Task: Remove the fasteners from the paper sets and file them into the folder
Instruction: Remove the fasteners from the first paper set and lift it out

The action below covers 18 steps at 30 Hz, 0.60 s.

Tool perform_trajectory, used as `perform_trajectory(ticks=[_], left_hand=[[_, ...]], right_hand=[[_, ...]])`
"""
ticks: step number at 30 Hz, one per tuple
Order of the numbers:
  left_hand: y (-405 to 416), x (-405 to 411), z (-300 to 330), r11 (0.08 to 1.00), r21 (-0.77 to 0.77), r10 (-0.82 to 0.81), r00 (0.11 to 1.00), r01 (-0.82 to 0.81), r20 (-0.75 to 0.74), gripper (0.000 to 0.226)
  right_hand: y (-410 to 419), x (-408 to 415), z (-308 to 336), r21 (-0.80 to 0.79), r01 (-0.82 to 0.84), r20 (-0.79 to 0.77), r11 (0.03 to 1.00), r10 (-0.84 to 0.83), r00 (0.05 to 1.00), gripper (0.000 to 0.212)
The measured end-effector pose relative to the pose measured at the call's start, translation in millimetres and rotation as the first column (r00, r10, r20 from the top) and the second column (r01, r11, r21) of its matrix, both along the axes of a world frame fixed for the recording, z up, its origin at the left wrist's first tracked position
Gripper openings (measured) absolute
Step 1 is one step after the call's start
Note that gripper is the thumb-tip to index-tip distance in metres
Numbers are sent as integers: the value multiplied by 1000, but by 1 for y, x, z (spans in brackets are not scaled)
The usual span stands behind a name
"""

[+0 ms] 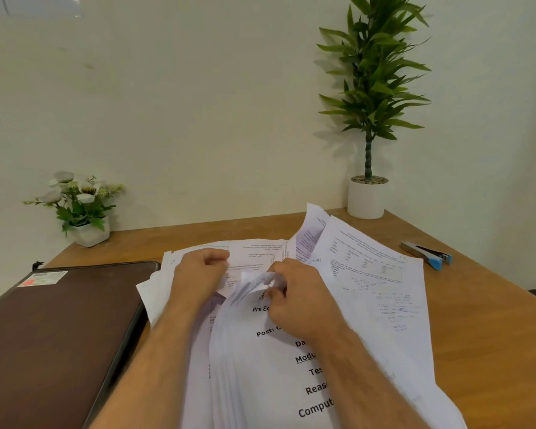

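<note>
Your left hand (198, 274) and right hand (300, 297) both pinch the curled top corner of the paper set (273, 351) mid-tabletop (483, 320); the closed brown folder (53, 329) lies at the left edge; a stapler (427, 253) sits toward the right edge.

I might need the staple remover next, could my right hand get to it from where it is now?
Probably yes. The staple remover lies alone on bare desk right of the papers, nothing blocking it. But your right hand is pinching a paper corner, so let go first.
</note>
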<state>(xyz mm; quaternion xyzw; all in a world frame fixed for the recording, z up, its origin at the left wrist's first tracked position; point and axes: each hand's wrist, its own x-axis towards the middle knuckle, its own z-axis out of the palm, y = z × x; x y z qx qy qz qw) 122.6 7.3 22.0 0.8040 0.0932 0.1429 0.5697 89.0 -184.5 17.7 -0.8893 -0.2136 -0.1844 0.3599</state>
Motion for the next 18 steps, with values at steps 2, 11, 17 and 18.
perform_trajectory(ticks=[2,11,17,18], left_hand=[[-3,8,2,999,-38,-6,996,3,-88,30],[-13,27,17,983,128,-108,979,131,-171,79],[-2,18,7,838,428,-203,921,339,-331,69],[0,19,3,805,481,-175,915,346,-365,74]], right_hand=[[0,-1,1,-11,-13,-6,1000,13,1000,17],[3,3,2,-36,-31,25,999,32,999,11],[-3,3,0,6,-13,40,1000,13,999,19],[-4,3,-1,10,-1,36,1000,1,999,20]])
